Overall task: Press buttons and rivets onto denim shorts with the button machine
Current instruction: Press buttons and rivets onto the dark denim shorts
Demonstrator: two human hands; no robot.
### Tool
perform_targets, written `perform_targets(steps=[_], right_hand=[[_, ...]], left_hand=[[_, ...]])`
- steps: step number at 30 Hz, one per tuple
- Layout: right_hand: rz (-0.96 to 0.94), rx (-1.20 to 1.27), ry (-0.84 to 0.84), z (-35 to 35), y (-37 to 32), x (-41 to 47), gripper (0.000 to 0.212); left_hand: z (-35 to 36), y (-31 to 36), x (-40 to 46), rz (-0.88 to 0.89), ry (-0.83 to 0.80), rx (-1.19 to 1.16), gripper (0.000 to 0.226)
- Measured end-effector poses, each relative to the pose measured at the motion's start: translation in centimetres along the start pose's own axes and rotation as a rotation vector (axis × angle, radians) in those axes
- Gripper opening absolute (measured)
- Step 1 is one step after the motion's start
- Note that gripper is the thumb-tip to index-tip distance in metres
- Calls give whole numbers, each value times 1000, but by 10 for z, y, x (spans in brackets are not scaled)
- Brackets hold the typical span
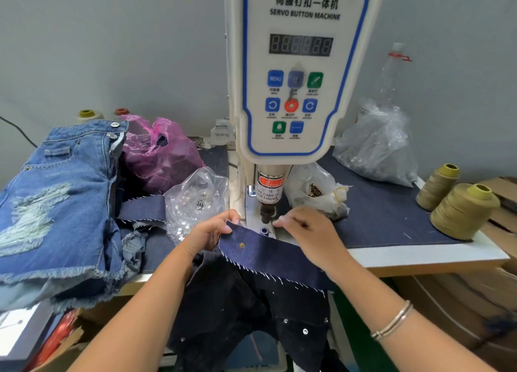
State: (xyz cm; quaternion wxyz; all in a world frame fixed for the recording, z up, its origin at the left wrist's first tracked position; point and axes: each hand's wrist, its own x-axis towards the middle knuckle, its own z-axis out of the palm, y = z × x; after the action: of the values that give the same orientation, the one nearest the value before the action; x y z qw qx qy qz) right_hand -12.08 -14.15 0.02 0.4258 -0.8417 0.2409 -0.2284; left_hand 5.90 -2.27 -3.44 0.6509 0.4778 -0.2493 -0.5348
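Both hands, the left hand [210, 231] and right hand [306, 230], pinch the dark denim waistband [268, 252] just before the button machine's punch [265, 213]; the fabric should be taut and fingers clear of the lower die [264, 230].

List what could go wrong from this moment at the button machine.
1. The right hand has fingertips close beside the press head; if it fires now, a finger could be caught, as the warning label cautions.
2. The dark denim waistband, pinched by the left hand, does not yet cover the lower die; a press now could miss its mark.
3. The waistband hangs off the table edge and may pull out of the grip.
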Motion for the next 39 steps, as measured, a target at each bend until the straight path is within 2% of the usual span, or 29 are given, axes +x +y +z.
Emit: perform_targets(steps=[6,9,12,15,18,21,24,26,28,30,33,36,39], right_hand=[[65,182,0,20,4,-1,35],[49,218,40,23,5,0,28],[59,339,54,26,5,1,32],[97,416,2,30,3,-1,36],[134,480,-58,35,0,-5,31],[192,607,-59,39,-2,-7,23],[238,733,-53,40,-1,-4,32],[254,756,-46,39,-1,-3,27],[264,819,-43,39,-1,-1,18],[277,888,-43,36,-1,-2,20],[265,830,-59,33,-3,-2,15],[336,787,-66,32,-6,-1,10],[322,702,-50,30,-9,-1,7]], left_hand=[[-1,-2,-4,6,15,16,20],[-3,-3,-2,9,9,31,21],[-4,-4,-2,-6,19,24,21],[-5,-4,-1,-8,44,15,20],[-3,-3,-2,-4,47,3,24],[-3,-4,-1,1,37,12,28],[-5,-5,0,3,29,5,24],[-7,-5,0,1,4,2,20],[-10,-6,0,3,-7,0,34],[-11,-7,1,1,-16,30,43],[-12,-6,2,3,-24,61,45],[-11,-5,1,4,-28,67,45],[-10,-5,1,3,-17,56,37]])
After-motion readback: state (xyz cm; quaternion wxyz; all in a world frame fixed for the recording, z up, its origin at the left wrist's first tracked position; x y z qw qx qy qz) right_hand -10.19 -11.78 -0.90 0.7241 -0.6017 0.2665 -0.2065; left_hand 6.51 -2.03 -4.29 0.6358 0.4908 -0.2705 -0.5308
